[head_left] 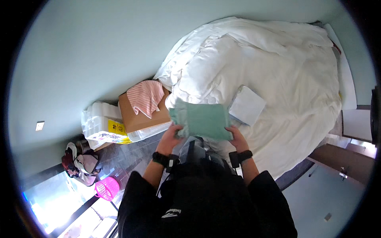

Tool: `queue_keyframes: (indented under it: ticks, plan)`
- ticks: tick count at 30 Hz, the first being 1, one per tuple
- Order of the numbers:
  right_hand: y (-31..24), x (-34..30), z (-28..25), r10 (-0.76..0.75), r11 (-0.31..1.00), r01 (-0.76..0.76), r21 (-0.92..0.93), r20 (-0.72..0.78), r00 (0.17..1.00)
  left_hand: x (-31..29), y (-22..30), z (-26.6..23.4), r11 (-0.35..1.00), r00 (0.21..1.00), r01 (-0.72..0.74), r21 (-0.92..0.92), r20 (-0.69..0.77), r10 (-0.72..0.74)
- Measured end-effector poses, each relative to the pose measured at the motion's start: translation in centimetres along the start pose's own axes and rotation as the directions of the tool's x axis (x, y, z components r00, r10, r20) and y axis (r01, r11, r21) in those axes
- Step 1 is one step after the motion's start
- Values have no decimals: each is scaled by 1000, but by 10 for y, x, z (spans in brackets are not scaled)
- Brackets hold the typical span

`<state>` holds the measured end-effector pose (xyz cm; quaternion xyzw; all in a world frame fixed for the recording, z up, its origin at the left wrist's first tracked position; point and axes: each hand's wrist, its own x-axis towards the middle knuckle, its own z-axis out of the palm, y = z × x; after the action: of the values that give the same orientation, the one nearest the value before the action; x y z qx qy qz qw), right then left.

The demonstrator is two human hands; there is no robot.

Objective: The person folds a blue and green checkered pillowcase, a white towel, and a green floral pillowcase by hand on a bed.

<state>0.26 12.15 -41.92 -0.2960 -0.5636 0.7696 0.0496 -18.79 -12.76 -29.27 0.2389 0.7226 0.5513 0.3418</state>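
Green folded cloth (202, 119) — soft, rectangular — pinched by left hand (171, 135) and right hand (237, 137) over rumpled white duvet (278, 67).

Room dim to moderate, cool bluish cast. Strongest light at lower left, where a window (59, 198) is blown out to white glare. White duvet (270, 71) evenly lit, soft shadows in its folds. Dark jacket (206, 202) nearly black, detail lost. Heavy fisheye bending; wall (79, 51) edges curve, black vignette rings the frame. Slight softness overall, worse toward the rim.
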Motion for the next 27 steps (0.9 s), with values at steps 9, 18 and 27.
queue_keyframes:
  ticks: [9,18,27]
  plan:
    - [9,31,-73,238,961,-114,250,-548,802,-107,-40,-45,975,900,201,99,-412,-144]
    - [12,68,-120,-26,999,35,9,-525,851,-202,-56,-53,951,613,293,-95,-745,-263]
    - [22,101,-144,271,926,-177,335,-260,927,-152,-24,-54,746,614,-82,-661,-623,-485]
